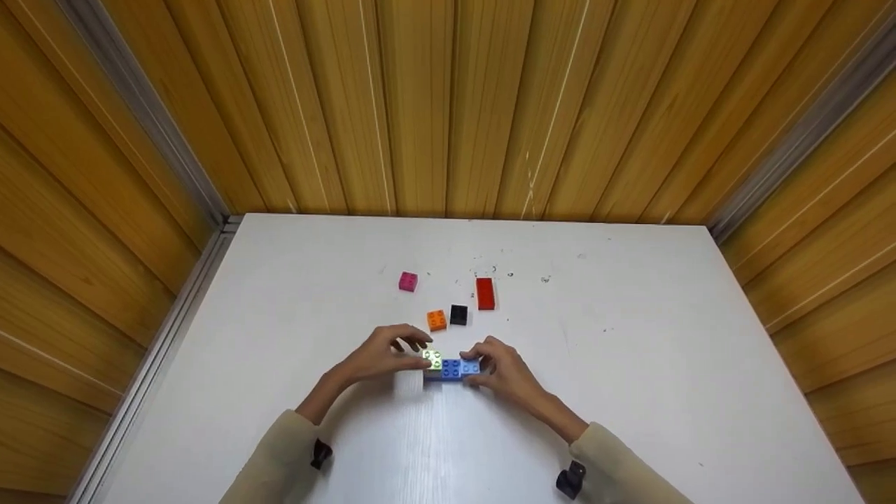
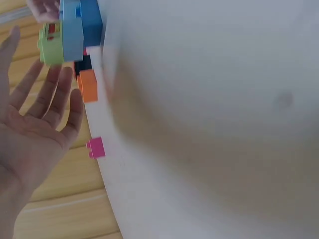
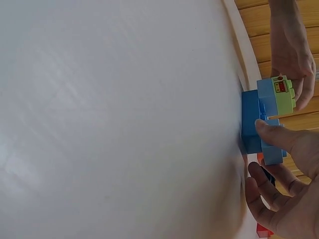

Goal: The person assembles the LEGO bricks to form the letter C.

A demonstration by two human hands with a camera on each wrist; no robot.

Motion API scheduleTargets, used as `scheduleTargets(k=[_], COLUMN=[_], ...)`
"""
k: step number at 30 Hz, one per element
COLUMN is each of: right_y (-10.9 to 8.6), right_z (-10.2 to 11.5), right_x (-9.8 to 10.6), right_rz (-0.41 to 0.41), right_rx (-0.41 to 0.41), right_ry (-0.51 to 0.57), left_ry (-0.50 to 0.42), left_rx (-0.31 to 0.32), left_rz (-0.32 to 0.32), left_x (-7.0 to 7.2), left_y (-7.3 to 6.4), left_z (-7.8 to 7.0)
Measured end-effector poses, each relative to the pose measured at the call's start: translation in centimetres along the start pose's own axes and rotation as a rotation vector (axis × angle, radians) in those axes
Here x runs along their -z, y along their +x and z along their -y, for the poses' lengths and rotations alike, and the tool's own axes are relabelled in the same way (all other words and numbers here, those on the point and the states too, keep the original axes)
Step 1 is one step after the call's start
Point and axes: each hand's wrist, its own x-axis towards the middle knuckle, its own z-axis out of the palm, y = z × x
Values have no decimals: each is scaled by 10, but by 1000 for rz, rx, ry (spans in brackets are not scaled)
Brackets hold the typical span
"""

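My right hand (image 1: pixel 509 371) pinches the light-blue brick (image 1: pixel 470 367) at the base's (image 3: pixel 250 124) right end; best squared before pressing. My left hand (image 1: pixel 381 355), fingers loosely spread, flanks the green brick (image 1: pixel 433 357) above the base's left end.

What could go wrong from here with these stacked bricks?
The right hand pinches the light blue brick at the right end; it may come loose, since I cannot tell whether it is fully seated on the blue base brick.
The left hand is close beside the light green brick on top, so a stray finger could knock it askew.
The loose orange brick lies just beyond and might get bumped.
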Motion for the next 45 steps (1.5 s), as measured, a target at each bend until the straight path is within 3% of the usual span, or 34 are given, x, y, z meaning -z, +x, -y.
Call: scheduleTargets(k=[3,7,12,16,19,23,26,29,35,45], right_y=[0,-3,-4,0,1,-2,-4,-5,-6,-5], right_z=[1,2,2,3,5,7,7,6,7,3], right_x=[-1,0,-1,-6,-9,-10,-7,-4,-3,-5], right_rz=[3,4,-7,-6,2,2,-1,4,13,2], right_rx=[-15,-40,-49,-30,-13,-14,-22,-35,-57,-25], right_ry=[-2,-8,-21,-14,-14,-11,-8,-13,-22,-28], left_ry=[8,23,47,74,123,314,449,509,514,487], left_rx=[11,16,5,64,143,240,283,300,262,133], left_rz=[-47,-164,-343,-429,-433,-391,-367,-365,-369,-423], left_x=[12,22,25,26,26,22,17,12,9,13], left_y=[4,16,39,53,61,70,75,79,74,50], left_z=[6,16,32,40,39,33,27,22,28,37])
